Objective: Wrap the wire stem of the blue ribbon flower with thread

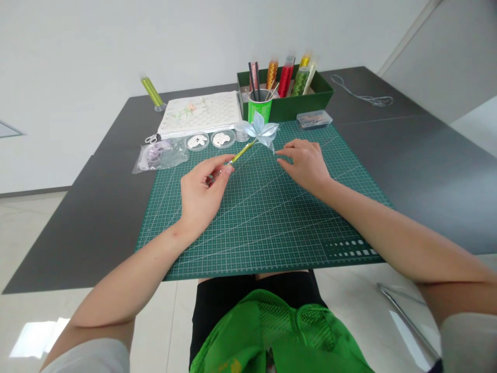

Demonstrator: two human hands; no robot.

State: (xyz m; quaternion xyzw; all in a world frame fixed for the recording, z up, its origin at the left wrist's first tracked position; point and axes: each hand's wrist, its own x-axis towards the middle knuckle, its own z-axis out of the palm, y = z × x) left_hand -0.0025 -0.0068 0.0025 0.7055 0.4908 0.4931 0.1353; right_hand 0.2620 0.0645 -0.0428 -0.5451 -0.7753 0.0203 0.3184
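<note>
A pale blue artificial flower [259,130] with pointed petals is held up over the cutting mat, tilted to the right. My left hand [204,186] pinches its yellow-green wrapped stem [243,153] between thumb and fingers; thin bare wire shows below, inside the hand. Just right of the flower is my right hand [305,161], its thumb and index finger apart. The index fingertip is close to the lowest petal's tip; I cannot tell whether they touch. Beneath both hands lies the green gridded cutting mat [264,217].
Behind the flower stand a green cup [259,110] of tools and a dark green box [322,96] with several coloured tubes. A clear case [314,119], two dishes of white pieces [198,141], a plastic bag [159,155], scissors [152,138] and a white board [200,111] line the back.
</note>
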